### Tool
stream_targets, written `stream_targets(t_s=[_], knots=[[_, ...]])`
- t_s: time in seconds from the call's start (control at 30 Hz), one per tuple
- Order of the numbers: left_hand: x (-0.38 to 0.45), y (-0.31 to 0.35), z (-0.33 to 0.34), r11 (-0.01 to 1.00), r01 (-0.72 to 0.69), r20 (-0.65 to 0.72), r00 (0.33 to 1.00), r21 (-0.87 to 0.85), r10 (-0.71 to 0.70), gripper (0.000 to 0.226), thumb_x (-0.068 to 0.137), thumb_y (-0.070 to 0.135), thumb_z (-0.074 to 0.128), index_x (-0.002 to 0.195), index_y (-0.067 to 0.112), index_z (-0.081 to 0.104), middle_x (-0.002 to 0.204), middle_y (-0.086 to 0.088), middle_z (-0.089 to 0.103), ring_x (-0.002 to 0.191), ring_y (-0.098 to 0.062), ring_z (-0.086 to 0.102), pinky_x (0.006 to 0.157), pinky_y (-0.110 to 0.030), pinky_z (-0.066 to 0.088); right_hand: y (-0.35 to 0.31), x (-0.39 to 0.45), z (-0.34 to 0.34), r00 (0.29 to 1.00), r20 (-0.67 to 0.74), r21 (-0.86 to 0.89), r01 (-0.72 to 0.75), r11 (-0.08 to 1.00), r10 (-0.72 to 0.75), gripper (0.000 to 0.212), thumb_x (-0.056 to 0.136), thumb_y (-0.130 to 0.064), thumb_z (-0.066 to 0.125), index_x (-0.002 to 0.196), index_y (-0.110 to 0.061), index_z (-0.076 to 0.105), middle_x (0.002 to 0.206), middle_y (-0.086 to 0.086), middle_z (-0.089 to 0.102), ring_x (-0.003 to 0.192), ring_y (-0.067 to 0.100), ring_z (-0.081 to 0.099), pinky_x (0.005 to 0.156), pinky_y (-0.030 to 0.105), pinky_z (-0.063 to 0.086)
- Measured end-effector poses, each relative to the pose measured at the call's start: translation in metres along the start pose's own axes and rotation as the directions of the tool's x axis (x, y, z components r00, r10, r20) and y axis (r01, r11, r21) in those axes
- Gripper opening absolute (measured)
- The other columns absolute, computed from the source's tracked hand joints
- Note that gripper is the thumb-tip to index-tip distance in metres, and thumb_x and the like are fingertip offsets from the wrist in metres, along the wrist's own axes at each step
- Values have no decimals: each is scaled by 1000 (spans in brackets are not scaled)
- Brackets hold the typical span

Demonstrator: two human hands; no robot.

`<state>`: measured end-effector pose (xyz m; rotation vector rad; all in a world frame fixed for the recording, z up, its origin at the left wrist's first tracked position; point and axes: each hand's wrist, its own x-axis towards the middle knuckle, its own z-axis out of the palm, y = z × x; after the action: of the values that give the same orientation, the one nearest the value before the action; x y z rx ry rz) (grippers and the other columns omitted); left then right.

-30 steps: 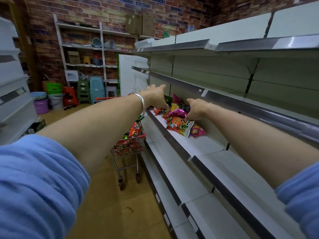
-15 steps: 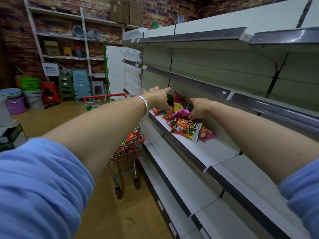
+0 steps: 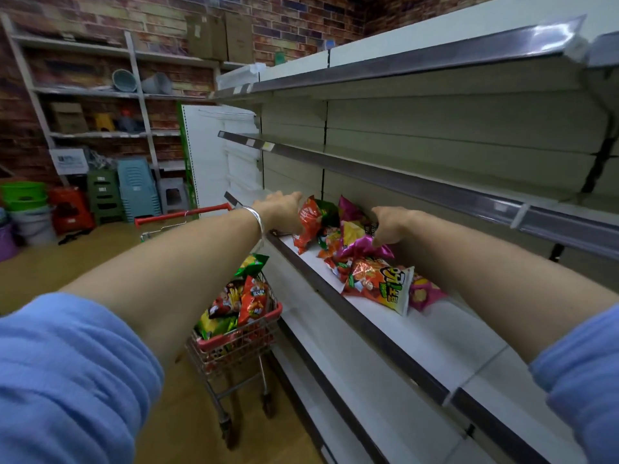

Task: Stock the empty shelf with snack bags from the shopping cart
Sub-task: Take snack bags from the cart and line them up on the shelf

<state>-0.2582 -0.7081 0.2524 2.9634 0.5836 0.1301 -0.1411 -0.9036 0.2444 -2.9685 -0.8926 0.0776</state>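
Several snack bags lie in a heap on the white middle shelf (image 3: 435, 339). My left hand (image 3: 279, 209) holds an upright red snack bag (image 3: 310, 222) at the heap's left end, its fingertips hidden behind the bag. My right hand (image 3: 393, 224) is curled down onto a magenta snack bag (image 3: 363, 247) and grips its top. In front of it lie an orange bag (image 3: 380, 284) and a pink bag (image 3: 425, 296). Below my left arm stands the red shopping cart (image 3: 264, 316) with several more bags (image 3: 249, 298) in it.
Bare shelves run above (image 3: 418, 182) and below (image 3: 335, 390) the stocked one. The shelf to the right of the heap is bare. Stacked plastic stools (image 3: 134, 189), buckets (image 3: 25, 195) and a metal rack (image 3: 100, 92) stand against the brick back wall across a wooden floor.
The red bag under my left hand now stands upright and shows clearly. My right hand has shifted slightly onto the magenta bag. The camera has moved closer to the shelf.
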Motion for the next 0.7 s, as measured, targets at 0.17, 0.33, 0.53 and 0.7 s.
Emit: stream_targets(t_s=[0.17,0.33,0.53,0.7], knots=[[54,-20,2,1000,-21,3,1000,-21,21,93,88,27,72,158,25,11,156,-15,32,138,-35,38,112,-49,37,-9,50,4,999,45,-31,-24,999,25,84,86,-26,74,154,-12,26,154,10,38,137,30,43,112,40,39],[100,-20,12,996,-77,26,997,-54,78,92,88,30,72,158,23,13,156,-15,33,139,-35,37,114,-49,36,-7,82,6,996,64,-42,-54,998,56,85,87,-29,74,155,-11,25,156,8,36,139,29,41,113,39,37],[151,-18,31,984,-166,56,984,-63,170,91,88,31,71,158,22,14,155,-15,34,141,-35,35,115,-48,34,-4,116,17,989,79,-62,-124,990,129,81,89,-29,72,154,-11,28,154,10,39,136,30,43,112,41,39],[194,-19,40,953,-289,82,951,-91,297,79,91,25,69,155,19,23,150,-13,40,134,-32,43,108,-42,40,-5,143,21,965,111,-63,-231,971,236,62,90,-26,71,142,-4,44,141,12,52,124,29,53,106,40,45]])
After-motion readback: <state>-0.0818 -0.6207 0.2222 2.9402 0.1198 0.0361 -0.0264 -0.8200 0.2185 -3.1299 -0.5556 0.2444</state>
